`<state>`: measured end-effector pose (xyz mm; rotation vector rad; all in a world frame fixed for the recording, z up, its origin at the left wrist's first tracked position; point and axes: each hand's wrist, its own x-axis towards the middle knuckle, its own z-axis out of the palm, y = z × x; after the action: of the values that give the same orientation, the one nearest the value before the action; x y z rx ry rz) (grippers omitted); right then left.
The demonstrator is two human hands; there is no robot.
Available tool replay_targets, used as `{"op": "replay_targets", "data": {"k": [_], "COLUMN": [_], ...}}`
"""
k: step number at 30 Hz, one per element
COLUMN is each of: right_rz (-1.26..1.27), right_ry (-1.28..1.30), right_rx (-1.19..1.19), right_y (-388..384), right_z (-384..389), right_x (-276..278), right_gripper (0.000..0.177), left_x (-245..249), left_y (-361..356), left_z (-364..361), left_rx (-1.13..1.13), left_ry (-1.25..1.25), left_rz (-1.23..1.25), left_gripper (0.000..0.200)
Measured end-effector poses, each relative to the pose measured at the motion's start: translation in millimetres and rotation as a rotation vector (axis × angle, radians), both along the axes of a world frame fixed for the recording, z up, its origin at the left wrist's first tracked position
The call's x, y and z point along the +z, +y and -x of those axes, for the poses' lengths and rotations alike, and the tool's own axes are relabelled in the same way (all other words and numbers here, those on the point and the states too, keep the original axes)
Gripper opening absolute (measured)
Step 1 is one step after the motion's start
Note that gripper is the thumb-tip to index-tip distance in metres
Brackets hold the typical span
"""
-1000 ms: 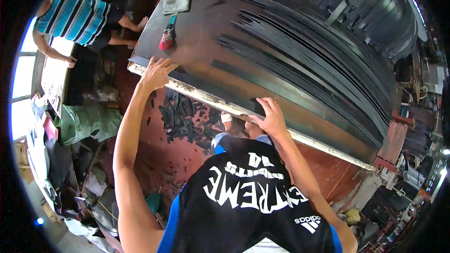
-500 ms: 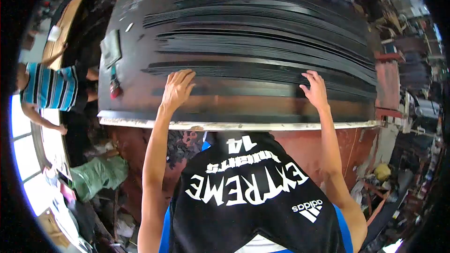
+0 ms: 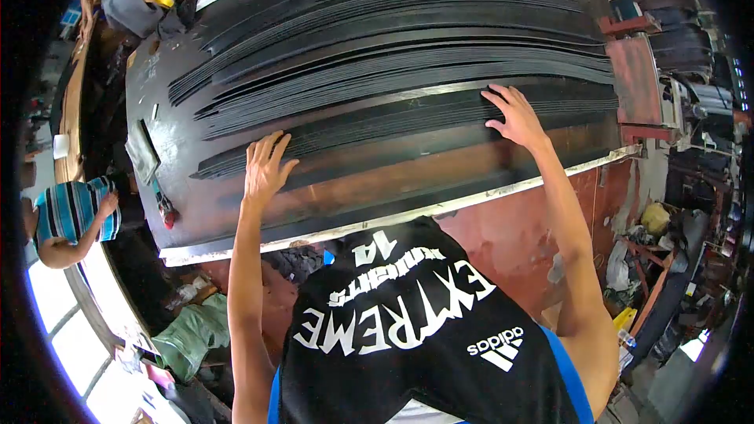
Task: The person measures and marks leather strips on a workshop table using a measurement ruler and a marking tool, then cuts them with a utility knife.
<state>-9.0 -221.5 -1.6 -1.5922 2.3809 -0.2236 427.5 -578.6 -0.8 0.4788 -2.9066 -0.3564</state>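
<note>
Long thin black strips lie in several fanned-out bundles across a dark worktable (image 3: 177, 159). At the near bundle (image 3: 377, 127), toward its left part, my left hand (image 3: 265, 169) is palm down with fingers apart. My right hand (image 3: 514, 116) reaches over the same bundle farther right, thumb and fingers spread. Its fingertips come up to the gap before the middle bundle (image 3: 408, 71). Neither hand grips anything. Whether the fingertips press on the strips or hover just over them is hard to see.
A folded dark cloth (image 3: 142, 153) and a red-headed tool (image 3: 166, 212) lie at the table's left end. A pale strip (image 3: 377, 226) runs along its near edge. Another person in a striped shirt (image 3: 75, 210) is at the left. A reddish metal frame (image 3: 635, 78) adjoins the right end.
The view has turned, so the table now slants up to the right. My right hand has reached farther over the near bundle. The other person's arm has bent in front of the body.
</note>
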Motion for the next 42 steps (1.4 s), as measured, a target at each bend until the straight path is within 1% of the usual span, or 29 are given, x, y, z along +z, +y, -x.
{"op": "replay_targets", "data": {"k": [5, 7, 8, 10, 13, 17, 20, 23, 25, 28, 29, 31, 32, 33, 35, 36, 37, 39, 41, 42], "right_rz": [-0.009, -0.016, -0.006, 0.044, 0.052, 0.050, 0.095, 0.091, 0.125, 0.144, 0.146, 0.078, 0.085, 0.123, 0.071, 0.048, 0.116, 0.077, 0.041, 0.043], "right_ry": [-0.028, -0.035, -0.087, -0.193, -0.262, -0.244, -0.233, -0.251, -0.255, -0.161, -0.162, -0.197, -0.157, -0.085, 0.098, 0.192, 0.274, 0.304, 0.361, 0.359], "right_rx": [0.025, 0.032, 0.036, 0.051, -0.005, -0.022, -0.012, -0.058, -0.064, -0.013, -0.013, -0.109, -0.091, -0.029, 0.042, 0.011, 0.000, -0.031, -0.082, -0.115], "right_y": [-7.1, -11.4, -13.2, -12.9, -13.9, -13.9, -11.2, -14.6, -15.9, -15.1, -12.2, -9.1, -5.3, 4.8, 28.5, 43.3, 59.1, 88.6, 114.7, 126.1], "right_z": [6.8, 10.8, 16.3, 18.2, 14.5, 14.9, 17.7, 17.6, 18.7, 24.6, 25.9, 25.7, 26.0, 35.8, 56.6, 67.5, 76.5, 92.8, 103.7, 107.1], "right_x": [9.2, 11.0, 10.0, 9.7, 12.6, 11.7, 6.0, 10.2, 12.7, 8.1, 8.1, 22.3, 30.4, 21.2, 24.5, 24.0, 28.4, 47.7, 64.8, 72.1], "right_gripper": [0.071, 0.069, 0.067, 0.062, 0.062, 0.063, 0.067, 0.069, 0.065, 0.052, 0.052, 0.051, 0.048, 0.041, 0.037, 0.037, 0.036, 0.036, 0.039, 0.042], "left_x": [5.5, 9.3, 6.7, 4.3, 8.7, 6.2, 7.3, 16.1, 32.7, 52.9, 59.0, 68.1, 69.4, 70.0, 73.4, 77.6, 81.0, 86.9, 89.2, 87.1], "left_y": [-2.6, -6.7, -10.7, -18.1, -21.1, -26.3, -28.0, -24.6, -20.3, -12.6, -12.4, -14.6, -16.3, -19.8, -26.1, -28.4, -30.7, -35.9, -41.7, -43.5], "left_z": [7.8, 11.4, 12.7, 16.2, 22.9, 24.9, 24.5, 22.5, 20.7, 13.3, 10.4, 1.8, -4.7, -12.8, -29.4, -39.8, -49.4, -69.5, -91.2, -103.0], "left_rx": [0.020, 0.051, 0.049, 0.122, 0.121, 0.082, 0.098, 0.070, 0.052, 0.083, 0.083, 0.176, 0.172, 0.200, 0.215, 0.216, 0.218, 0.203, 0.202, 0.240], "left_ry": [-0.004, -0.004, -0.006, -0.068, -0.069, -0.066, -0.098, -0.041, -0.011, -0.015, -0.016, -0.079, -0.080, -0.055, -0.029, -0.037, -0.043, -0.058, -0.071, -0.106], "left_rz": [-0.017, -0.104, -0.111, -0.142, -0.185, -0.186, -0.240, -0.231, -0.241, -0.306, -0.303, -0.361, -0.363, -0.363, -0.368, -0.304, -0.240, -0.250, -0.251, -0.294], "left_gripper": [0.057, 0.051, 0.051, 0.046, 0.041, 0.039, 0.036, 0.034, 0.033, 0.032, 0.032, 0.033, 0.033, 0.034, 0.036, 0.038, 0.040, 0.039, 0.039, 0.038]}}
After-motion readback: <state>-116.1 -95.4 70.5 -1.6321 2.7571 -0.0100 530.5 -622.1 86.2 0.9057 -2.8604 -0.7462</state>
